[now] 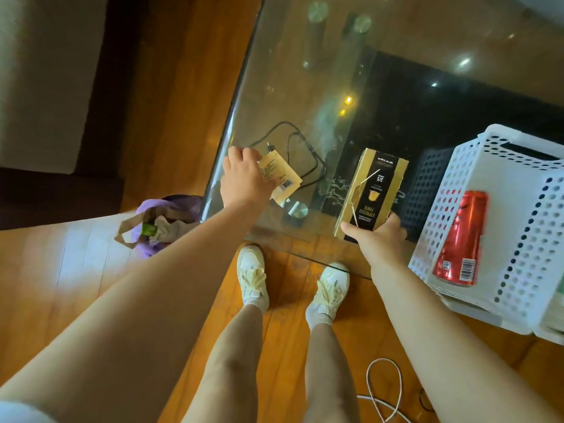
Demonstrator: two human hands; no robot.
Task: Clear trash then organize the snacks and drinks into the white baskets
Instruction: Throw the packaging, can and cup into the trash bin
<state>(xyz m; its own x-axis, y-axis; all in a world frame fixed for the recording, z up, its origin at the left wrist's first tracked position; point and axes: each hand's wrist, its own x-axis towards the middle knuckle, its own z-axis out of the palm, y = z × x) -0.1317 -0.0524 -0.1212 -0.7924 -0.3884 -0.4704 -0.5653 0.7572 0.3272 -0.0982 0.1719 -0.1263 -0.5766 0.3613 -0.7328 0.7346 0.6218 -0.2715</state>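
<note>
My left hand [244, 178] holds a small tan packet [282, 178] with a barcode above the near left corner of the glass table [305, 71]. My right hand [377, 239] grips the near end of a gold and black espresso box [370, 190] that lies on the glass near the front edge. A white perforated basket [500, 166] stands at the right on the table, with a red drink can [460, 239] lying inside it.
A purple bin [158, 221] on the wooden floor left of the table holds a brown paper bag and other trash. A black cable [293, 154] shows through the glass. A white cord [384, 392] lies on the floor near my feet.
</note>
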